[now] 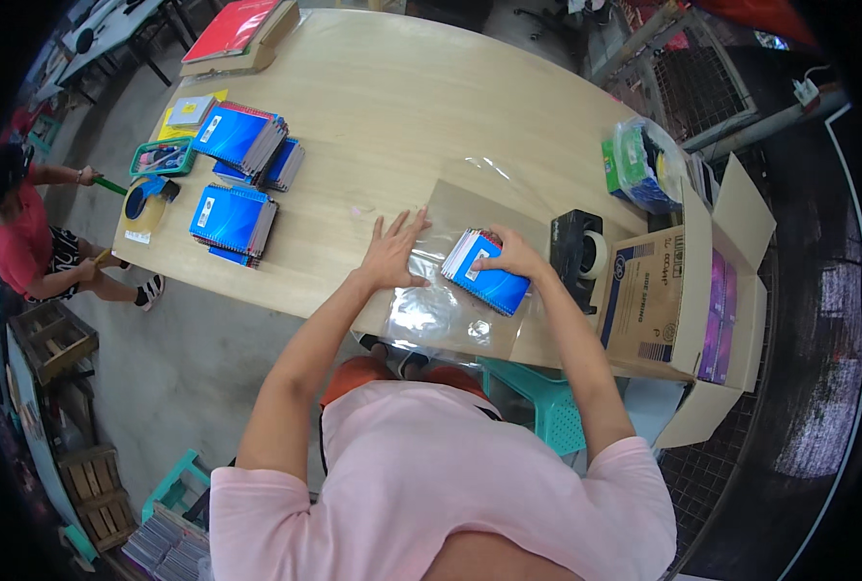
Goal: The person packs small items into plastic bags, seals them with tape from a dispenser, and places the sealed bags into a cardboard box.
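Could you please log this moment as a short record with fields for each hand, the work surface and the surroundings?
Left hand: flat, fingers spread, pressing a clear plastic sheet
Right hand: grip on a small stack of blue spiral notebooks, over the sheet
Surface: wooden table
Right of hands: tape dispenser, open cardboard box
Far left: more blue notebook stacks

left hand [393, 254] flat, fingers spread, right hand [510, 255] curled, gripping
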Action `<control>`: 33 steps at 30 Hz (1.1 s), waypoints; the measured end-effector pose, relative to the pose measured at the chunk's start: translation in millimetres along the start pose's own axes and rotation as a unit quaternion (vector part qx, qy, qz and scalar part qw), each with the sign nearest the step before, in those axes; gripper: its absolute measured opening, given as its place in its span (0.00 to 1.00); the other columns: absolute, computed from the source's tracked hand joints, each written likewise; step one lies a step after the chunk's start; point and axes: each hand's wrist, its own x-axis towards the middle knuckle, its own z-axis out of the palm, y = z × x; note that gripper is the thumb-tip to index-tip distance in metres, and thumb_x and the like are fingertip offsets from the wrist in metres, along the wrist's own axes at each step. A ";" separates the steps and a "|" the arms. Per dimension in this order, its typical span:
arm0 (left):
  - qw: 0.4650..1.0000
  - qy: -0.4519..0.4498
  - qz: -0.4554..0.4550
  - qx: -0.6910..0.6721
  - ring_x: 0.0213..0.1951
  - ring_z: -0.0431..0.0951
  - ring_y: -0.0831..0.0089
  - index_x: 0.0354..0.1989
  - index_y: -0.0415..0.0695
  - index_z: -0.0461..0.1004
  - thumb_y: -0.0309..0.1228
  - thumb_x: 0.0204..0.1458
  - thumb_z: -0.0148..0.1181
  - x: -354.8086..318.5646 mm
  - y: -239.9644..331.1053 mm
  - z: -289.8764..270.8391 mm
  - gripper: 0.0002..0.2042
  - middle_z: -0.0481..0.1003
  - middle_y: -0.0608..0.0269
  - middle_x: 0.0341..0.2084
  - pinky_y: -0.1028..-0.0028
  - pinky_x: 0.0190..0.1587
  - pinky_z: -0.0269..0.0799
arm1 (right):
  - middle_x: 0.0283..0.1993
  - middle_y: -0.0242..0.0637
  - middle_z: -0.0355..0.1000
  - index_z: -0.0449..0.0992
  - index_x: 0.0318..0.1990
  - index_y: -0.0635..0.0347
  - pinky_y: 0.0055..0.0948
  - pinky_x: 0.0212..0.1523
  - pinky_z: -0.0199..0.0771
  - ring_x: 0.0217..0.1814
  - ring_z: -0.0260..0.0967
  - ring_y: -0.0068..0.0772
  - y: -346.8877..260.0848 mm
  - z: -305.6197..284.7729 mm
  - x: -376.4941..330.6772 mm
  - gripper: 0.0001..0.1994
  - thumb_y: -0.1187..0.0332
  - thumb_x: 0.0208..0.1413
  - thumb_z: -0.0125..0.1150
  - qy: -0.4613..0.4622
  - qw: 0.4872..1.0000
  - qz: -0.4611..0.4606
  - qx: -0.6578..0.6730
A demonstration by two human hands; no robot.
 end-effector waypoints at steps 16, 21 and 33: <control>1.000 0.021 0.012 0.013 0.74 0.42 0.53 0.75 0.49 0.35 0.60 0.28 0.74 -3.5 -13.2 5.0 0.67 0.50 0.60 0.73 0.40 0.71 0.34 | 0.46 0.58 0.75 0.75 0.50 0.69 0.45 0.49 0.74 0.49 0.74 0.55 -22.3 15.2 39.4 0.48 0.35 0.25 0.75 -0.109 0.983 0.031 -0.144; 0.999 0.027 0.019 0.026 0.75 0.40 0.53 0.75 0.50 0.39 0.60 0.29 0.74 -3.2 -13.1 6.4 0.65 0.47 0.59 0.73 0.39 0.70 0.34 | 0.43 0.56 0.75 0.74 0.48 0.69 0.44 0.48 0.74 0.49 0.73 0.55 -13.0 23.1 38.5 0.49 0.33 0.25 0.74 -0.042 0.979 -0.039 -0.198; 0.994 0.099 0.011 -0.052 0.73 0.45 0.49 0.73 0.51 0.49 0.53 0.35 0.74 -10.7 -1.8 1.6 0.55 0.50 0.54 0.72 0.40 0.69 0.40 | 0.43 0.46 0.75 0.72 0.52 0.58 0.35 0.50 0.71 0.55 0.70 0.47 -7.1 14.7 20.4 0.44 0.41 0.26 0.79 0.142 0.916 -0.114 -0.357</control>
